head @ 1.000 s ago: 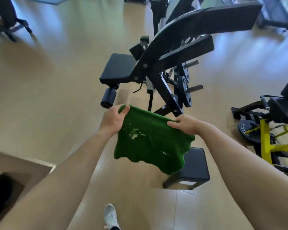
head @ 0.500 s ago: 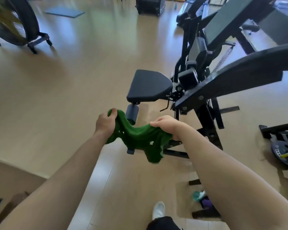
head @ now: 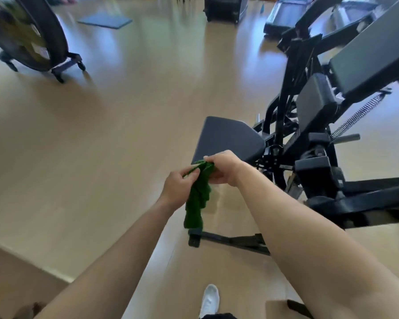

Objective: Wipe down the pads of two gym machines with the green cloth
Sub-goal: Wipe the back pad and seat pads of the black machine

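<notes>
Both arms reach forward; the left hand (head: 179, 186) and right hand (head: 221, 168) pinch the green cloth (head: 197, 199) (bunched, hanging down) in front of the seat pad (head: 228, 140).

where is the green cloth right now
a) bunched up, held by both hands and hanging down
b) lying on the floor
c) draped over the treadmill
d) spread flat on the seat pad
a: the left hand and the right hand both grip the top of the green cloth, which hangs bunched below them in front of the seat pad, not on it.
</notes>
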Motion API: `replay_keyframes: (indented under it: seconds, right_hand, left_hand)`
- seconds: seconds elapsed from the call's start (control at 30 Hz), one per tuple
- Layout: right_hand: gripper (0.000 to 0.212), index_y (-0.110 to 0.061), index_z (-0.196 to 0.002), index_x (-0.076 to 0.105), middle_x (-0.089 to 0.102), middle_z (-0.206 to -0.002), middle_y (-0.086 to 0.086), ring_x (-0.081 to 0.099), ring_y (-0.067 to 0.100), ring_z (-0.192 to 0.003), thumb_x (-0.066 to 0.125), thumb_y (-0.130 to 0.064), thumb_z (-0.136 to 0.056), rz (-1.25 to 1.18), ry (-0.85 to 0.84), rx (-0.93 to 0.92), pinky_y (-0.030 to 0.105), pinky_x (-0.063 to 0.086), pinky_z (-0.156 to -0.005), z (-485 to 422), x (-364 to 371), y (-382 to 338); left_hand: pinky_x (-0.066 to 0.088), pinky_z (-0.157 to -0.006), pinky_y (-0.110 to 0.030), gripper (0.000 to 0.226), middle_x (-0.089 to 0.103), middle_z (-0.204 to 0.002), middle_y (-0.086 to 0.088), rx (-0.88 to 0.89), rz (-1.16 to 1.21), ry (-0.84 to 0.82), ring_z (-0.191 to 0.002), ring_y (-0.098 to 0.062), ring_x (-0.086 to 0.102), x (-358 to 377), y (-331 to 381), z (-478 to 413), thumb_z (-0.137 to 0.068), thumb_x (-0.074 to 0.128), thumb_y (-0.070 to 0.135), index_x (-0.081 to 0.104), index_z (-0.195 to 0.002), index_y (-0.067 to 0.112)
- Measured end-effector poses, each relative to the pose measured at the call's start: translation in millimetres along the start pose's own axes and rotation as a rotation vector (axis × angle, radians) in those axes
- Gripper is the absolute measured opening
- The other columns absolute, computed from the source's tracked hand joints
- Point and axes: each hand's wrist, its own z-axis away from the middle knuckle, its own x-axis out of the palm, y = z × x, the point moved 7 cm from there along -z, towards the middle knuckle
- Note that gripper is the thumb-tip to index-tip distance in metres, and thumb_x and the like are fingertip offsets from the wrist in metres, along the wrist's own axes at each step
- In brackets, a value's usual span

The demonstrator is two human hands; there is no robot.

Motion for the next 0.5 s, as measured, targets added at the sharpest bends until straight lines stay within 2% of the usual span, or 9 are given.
replay_keyframes:
  seconds: [0.13,0.23,0.3,0.37,0.4,0.5]
  right_hand:
    - [0.015,-0.004,-0.096,0.066,0.075,-0.106,0.022,0.076,0.036,-0.098,0.066,-0.019,-0.098,-0.098,0.06,-0.017,0.05,0.064,-0.083,-42,-20,-49]
    - [0.041,-0.004,-0.11,0.067,0.074,-0.108,0.018,0.074,0.032,-0.099,0.077,-0.037,-0.089,-0.133,0.086,-0.038,0.045,0.065,-0.081,-72,-34,-77]
    - [0.048,-0.004,-0.108,0.068,0.074,-0.107,0.016,0.073,0.03,-0.1,0.085,-0.04,-0.081,-0.13,0.103,-0.05,0.042,0.065,-0.083,-89,-45,-94]
    - [0.033,-0.005,-0.101,0.069,0.074,-0.103,0.014,0.074,0.028,-0.099,0.085,-0.028,-0.082,-0.13,0.138,-0.057,0.041,0.064,-0.084,-105,-60,-110]
    - [0.026,-0.006,-0.099,0.069,0.074,-0.1,0.014,0.074,0.027,-0.098,0.083,-0.023,-0.086,-0.13,0.168,-0.054,0.041,0.064,-0.084,-113,-69,-117]
    - [0.022,-0.005,-0.11,0.067,0.074,-0.103,0.014,0.076,0.027,-0.096,0.075,-0.016,-0.093,-0.08,0.264,-0.049,0.041,0.065,-0.081,-133,-98,-141]
  left_hand:
    - [0.056,-0.092,-0.045,0.024,0.075,-0.098,0.011,0.148,-0.043,-0.018,-0.097,-0.015,0.07,10,33,-54,-0.098,0.052,0.034,0.072,-0.11,0.037]
    - [0.056,-0.092,-0.037,0.027,0.075,-0.103,0.013,0.22,-0.043,-0.071,-0.099,-0.008,0.069,22,54,-96,-0.101,0.05,0.03,0.068,-0.121,0.034]
    - [0.056,-0.09,-0.03,0.028,0.074,-0.103,0.015,0.241,-0.044,-0.098,-0.097,-0.005,0.069,28,65,-127,-0.102,0.049,0.028,0.067,-0.12,0.04]
    - [0.054,-0.086,-0.026,0.03,0.073,-0.099,0.018,0.281,-0.091,-0.141,-0.094,-0.002,0.068,34,76,-157,-0.101,0.05,0.027,0.066,-0.11,0.051]
    - [0.054,-0.084,-0.024,0.03,0.072,-0.099,0.017,0.301,-0.115,-0.179,-0.094,-0.002,0.067,38,81,-172,-0.101,0.051,0.026,0.066,-0.11,0.051]
    - [0.055,-0.084,-0.026,0.027,0.075,-0.103,0.006,0.285,-0.032,-0.321,-0.096,-0.01,0.07,51,92,-220,-0.1,0.052,0.026,0.071,-0.12,0.03]
